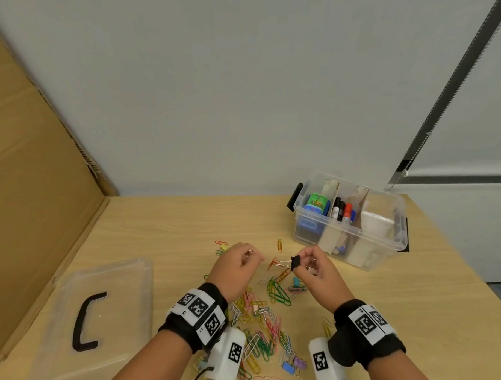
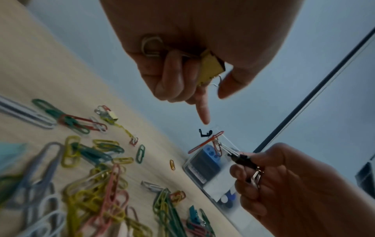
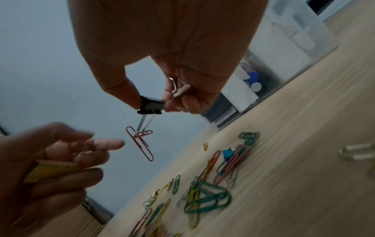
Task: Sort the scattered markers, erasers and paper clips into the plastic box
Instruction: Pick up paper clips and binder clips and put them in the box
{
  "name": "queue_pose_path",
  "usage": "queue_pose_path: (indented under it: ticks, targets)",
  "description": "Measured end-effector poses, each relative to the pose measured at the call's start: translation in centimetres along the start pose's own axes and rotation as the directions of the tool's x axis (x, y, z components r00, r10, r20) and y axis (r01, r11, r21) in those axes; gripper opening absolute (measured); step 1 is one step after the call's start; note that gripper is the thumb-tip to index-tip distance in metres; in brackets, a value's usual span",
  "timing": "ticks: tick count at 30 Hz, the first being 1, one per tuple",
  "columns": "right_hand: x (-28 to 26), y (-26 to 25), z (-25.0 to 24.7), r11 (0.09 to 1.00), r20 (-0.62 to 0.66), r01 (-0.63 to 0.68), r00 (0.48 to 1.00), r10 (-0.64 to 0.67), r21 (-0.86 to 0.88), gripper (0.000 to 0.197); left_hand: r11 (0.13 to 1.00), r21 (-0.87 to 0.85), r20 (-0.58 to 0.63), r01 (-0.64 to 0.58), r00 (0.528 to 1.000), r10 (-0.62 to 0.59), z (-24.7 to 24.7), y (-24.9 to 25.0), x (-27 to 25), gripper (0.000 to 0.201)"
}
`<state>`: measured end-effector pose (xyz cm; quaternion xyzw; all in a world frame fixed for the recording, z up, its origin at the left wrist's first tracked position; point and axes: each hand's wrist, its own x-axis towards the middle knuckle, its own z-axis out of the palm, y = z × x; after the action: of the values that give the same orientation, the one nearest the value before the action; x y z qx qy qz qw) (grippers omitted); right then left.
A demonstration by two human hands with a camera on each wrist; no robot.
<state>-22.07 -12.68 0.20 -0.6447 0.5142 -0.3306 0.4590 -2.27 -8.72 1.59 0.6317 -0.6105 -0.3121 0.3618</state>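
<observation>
My right hand [image 1: 309,263] pinches a black binder clip [image 1: 295,262] between thumb and forefinger above the table; red paper clips [image 3: 140,142] dangle from its wire arms. More clips are tucked in that palm [image 3: 178,86]. My left hand [image 1: 242,259] hovers to the left, its fingers curled round a yellow binder clip [image 2: 211,69] and a wire clip, forefinger pointing toward the red clips. Several coloured paper clips [image 1: 261,326] lie scattered on the wooden table. The clear plastic box [image 1: 347,221] stands at the back right, holding markers [image 1: 342,211] and erasers [image 1: 315,205] in compartments.
The box's clear lid [image 1: 97,318] with a black handle lies on the table at the left. A cardboard panel [image 1: 31,182] walls off the left side. A white wall stands behind the table. Small blue and purple binder clips [image 1: 293,364] lie near the front edge.
</observation>
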Motion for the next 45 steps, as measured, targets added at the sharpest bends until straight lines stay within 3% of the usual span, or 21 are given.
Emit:
queue_pose_path:
  ticks: [4, 7, 13, 18, 21, 23, 26, 29, 31, 32, 33, 35, 36, 37, 38, 40, 42, 45]
  targets:
    - [-0.4, -0.2, 0.6, 0.992, 0.040, -0.046, 0.998, 0.042, 0.120, 0.006, 0.987, 0.163, 0.112, -0.018, 0.994, 0.000, 0.4, 0.2, 0.6, 0.033]
    - [-0.4, -0.2, 0.7, 0.975, 0.055, -0.086, 0.996, 0.076, 0.205, 0.004, 0.978, 0.204, 0.139, -0.034, 0.990, 0.005, 0.8, 0.3, 1.0, 0.027]
    - [-0.5, 0.5, 0.9, 0.978, 0.060, -0.122, 0.992, 0.113, 0.169, 0.005, 0.988, 0.140, 0.092, -0.063, 0.994, 0.051, 0.8, -0.1, 0.7, 0.017]
    - [-0.6, 0.7, 0.9, 0.984, 0.088, -0.112, 0.991, 0.100, 0.138, 0.009, 0.999, -0.052, 0.060, -0.004, 0.998, 0.007, 0.4, -1.0, 0.5, 0.013]
    - [-0.4, 1.2, 0.8, 0.956, 0.085, -0.152, 0.987, 0.134, 0.251, 0.008, 0.999, -0.024, -0.018, 0.031, 0.999, -0.032, 0.0, -1.4, 0.6, 0.014]
    - [-0.1, 1.7, 0.7, 0.875, 0.079, -0.207, 0.978, 0.192, 0.439, 0.013, 0.997, 0.070, -0.039, 0.035, 0.999, -0.032, -0.4, -1.8, 0.3, 0.011]
    - [-0.1, 2.3, 0.5, 0.674, 0.081, -0.263, 0.954, 0.289, 0.690, 0.018, 0.956, 0.285, 0.044, 0.064, 0.996, -0.080, -0.8, -2.6, -0.6, 0.018]
    - [-0.2, 2.9, -0.1, 0.453, 0.110, -0.259, 0.938, 0.329, 0.853, 0.020, 0.946, 0.315, 0.055, 0.080, 0.993, -0.102, -0.9, -3.0, -1.6, 0.030]
    - [0.0, 3.1, -0.8, 0.390, 0.132, -0.277, 0.924, 0.359, 0.878, 0.018, 0.959, 0.274, 0.049, 0.074, 0.995, -0.091, -1.0, -3.3, -2.1, 0.029]
    - [0.3, 3.1, -1.0, 0.407, 0.137, -0.298, 0.915, 0.381, 0.863, 0.022, 0.963, 0.260, 0.052, 0.073, 0.995, -0.089, -1.1, -3.5, -2.3, 0.028]
    - [0.7, 3.0, -1.4, 0.463, 0.132, -0.328, 0.905, 0.405, 0.823, 0.026, 0.966, 0.248, 0.054, 0.076, 0.994, -0.092, -1.2, -3.8, -2.5, 0.028]
    - [1.7, 2.6, -2.0, 0.714, 0.089, -0.393, 0.902, 0.423, 0.580, 0.027, 0.969, 0.231, 0.064, 0.085, 0.993, -0.102, -1.3, -4.3, -2.8, 0.025]
    - [2.3, 2.3, -2.2, 0.849, 0.065, -0.399, 0.913, 0.403, 0.345, 0.026, 0.970, 0.229, 0.067, 0.086, 0.992, -0.104, -1.3, -4.4, -2.8, 0.024]
    - [3.0, 2.1, -2.3, 0.929, 0.050, -0.366, 0.930, 0.363, 0.058, 0.026, 0.970, 0.226, 0.067, 0.090, 0.992, -0.107, -1.3, -4.5, -2.9, 0.022]
    - [3.6, 1.9, -2.3, 0.928, 0.048, -0.286, 0.951, 0.305, -0.238, 0.025, 0.970, 0.224, 0.064, 0.092, 0.992, -0.109, -1.3, -4.6, -2.9, 0.021]
    - [4.7, 1.5, -2.1, 0.777, 0.134, -0.099, 0.964, 0.230, -0.622, 0.015, 0.972, 0.217, 0.056, 0.089, 0.993, -0.104, -1.3, -4.7, -3.0, 0.019]
    - [5.2, 1.1, -1.5, 0.655, 0.242, 0.002, 0.930, 0.276, -0.755, 0.011, 0.973, 0.215, 0.054, 0.086, 0.993, -0.100, -1.3, -4.8, -3.1, 0.019]
    - [5.7, 1.2, -0.5, 0.573, 0.308, 0.077, 0.897, 0.318, -0.816, 0.011, 0.975, 0.207, 0.050, 0.087, 0.994, -0.099, -1.2, -4.9, -3.3, 0.021]
